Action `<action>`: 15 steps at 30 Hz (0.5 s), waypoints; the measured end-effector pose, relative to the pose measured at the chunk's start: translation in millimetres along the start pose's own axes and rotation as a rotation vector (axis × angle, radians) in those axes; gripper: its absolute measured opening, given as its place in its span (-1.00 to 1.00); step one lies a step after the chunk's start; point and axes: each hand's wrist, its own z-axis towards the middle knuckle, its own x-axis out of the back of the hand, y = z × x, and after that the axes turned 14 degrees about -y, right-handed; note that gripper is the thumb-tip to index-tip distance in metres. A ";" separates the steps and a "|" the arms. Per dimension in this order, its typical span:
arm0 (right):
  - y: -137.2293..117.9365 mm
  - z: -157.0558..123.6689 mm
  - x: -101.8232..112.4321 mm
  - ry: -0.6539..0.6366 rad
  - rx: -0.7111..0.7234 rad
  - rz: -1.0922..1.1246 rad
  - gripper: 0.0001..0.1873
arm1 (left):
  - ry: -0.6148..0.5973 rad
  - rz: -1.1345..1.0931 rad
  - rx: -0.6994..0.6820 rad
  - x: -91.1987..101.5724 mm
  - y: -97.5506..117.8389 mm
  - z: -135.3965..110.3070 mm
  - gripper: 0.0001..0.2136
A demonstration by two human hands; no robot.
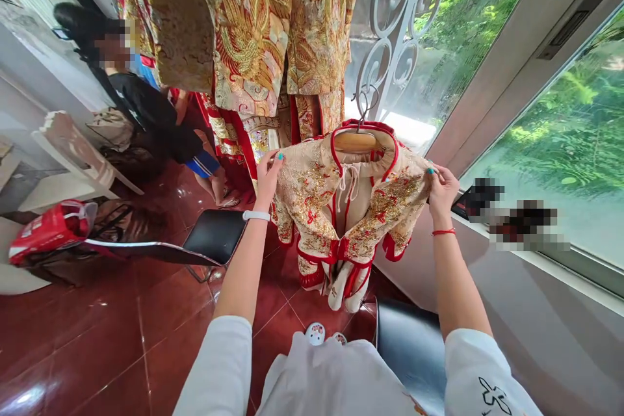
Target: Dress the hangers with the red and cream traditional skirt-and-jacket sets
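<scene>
An embroidered jacket (312, 198), cream with gold beadwork and red trim, hangs in front of me on a wooden hanger (355, 141) with a metal hook. Its collar is tied with a thin pale cord (349, 181), and the front falls apart below the tie. At the jacket's left shoulder in view, my left hand (268, 175) pinches the cloth between thumb and fingers. My right hand (442, 187) grips the opposite shoulder in the same way, so the cloth is spread between them. Beneath the hem, more cream cloth with red edging (312, 273) hangs down.
Long gold-embroidered garments (253, 32) hang behind the jacket. Black chairs stand to the left (214, 234) and near right (409, 344). A window sill (575, 266) runs along the right. Another person (146, 104) sits at the far left, near a red bag (51, 231).
</scene>
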 end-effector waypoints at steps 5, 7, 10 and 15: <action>19.8 29.2 16.2 -0.110 -0.160 0.016 -0.54 | 0.168 -0.018 -0.031 2.7 -6.2 -5.0 -0.58; 27.2 35.0 20.1 -0.299 -0.320 0.108 -0.56 | 0.232 -0.081 0.034 3.8 -13.7 -8.4 -0.59; 34.2 29.7 21.8 -0.401 -0.425 0.151 -0.57 | 0.225 -0.141 0.172 5.3 -27.4 -14.0 -0.60; 32.0 0.6 21.8 -0.167 -0.247 0.058 -0.49 | 0.220 -0.068 0.145 12.5 -33.4 -19.0 -0.59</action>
